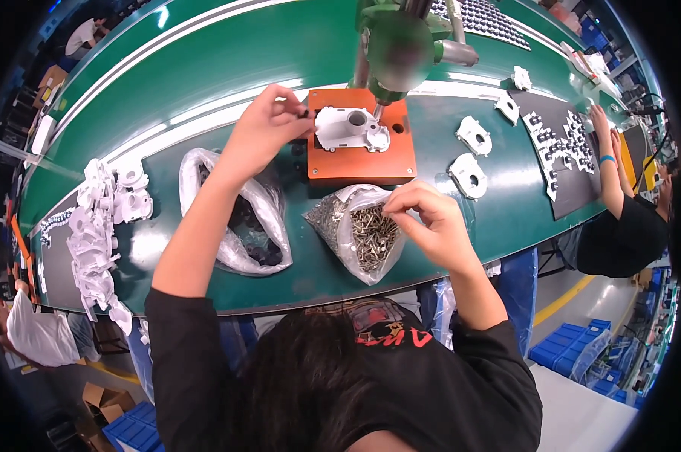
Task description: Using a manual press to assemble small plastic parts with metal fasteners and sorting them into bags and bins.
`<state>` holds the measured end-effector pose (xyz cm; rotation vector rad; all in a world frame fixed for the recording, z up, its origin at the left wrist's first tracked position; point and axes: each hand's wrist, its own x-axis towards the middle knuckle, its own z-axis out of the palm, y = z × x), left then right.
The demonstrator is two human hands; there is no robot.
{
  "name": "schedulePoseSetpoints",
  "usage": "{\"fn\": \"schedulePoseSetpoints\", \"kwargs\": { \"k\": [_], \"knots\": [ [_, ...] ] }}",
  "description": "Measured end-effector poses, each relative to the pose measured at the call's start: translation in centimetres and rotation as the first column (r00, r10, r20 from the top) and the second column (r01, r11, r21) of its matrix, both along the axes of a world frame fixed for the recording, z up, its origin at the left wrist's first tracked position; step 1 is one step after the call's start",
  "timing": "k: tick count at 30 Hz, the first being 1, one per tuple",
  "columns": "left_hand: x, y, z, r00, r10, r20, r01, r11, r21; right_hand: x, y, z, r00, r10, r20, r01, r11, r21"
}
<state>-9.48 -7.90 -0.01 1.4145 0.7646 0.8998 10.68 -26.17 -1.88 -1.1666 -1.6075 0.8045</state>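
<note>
Progress: 1 housing (333, 135) is sitting on the block (340, 167) under the driver (379, 110), apparently unfinished; 4 others (468, 176) are lying rightward, perhaps done — the left pile (91, 233) is seemingly waiting | Left hand (271, 124): reaching forward, pinching a dark part (306, 114) | Right hand (434, 226): hovering by the screw bag (333, 226), fingertips bunching — unclear whether grasping anything

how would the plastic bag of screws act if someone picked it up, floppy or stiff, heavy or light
The plastic bag would likely be floppy, since its thin, clear walls look wrinkled. It is probably heavy for its size, being loaded with many metal screws. Lifted by one side, it might tip and spill, because its mouth gapes open.
</note>
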Motion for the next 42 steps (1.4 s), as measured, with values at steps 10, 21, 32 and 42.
{"fn": "schedulePoseSetpoints", "kwargs": {
  "k": [10,21,32,42],
  "knots": [
    [8.0,6.3,0.7,0.809,-0.224,-0.543,0.317,0.945,0.082,3.4,3.7,-0.4,0.914,-0.213,-0.344,0.161,0.971,-0.176],
    [10.1,5.5,0.4,0.632,-0.287,-0.72,0.584,0.787,0.199,5.4,9.2,-2.1,0.898,-0.337,-0.282,0.291,0.937,-0.194],
    [2.6,-1.3,-2.5,0.811,0.039,-0.584,0.429,0.641,0.637,3.3,12.3,-2.8,0.937,-0.325,0.128,0.322,0.946,0.041],
    [2.5,-2.2,-4.6,0.821,0.183,-0.54,0.406,0.478,0.779,3.2,11.9,-3.6,0.931,-0.329,0.158,0.318,0.944,0.093]
  ]
}}
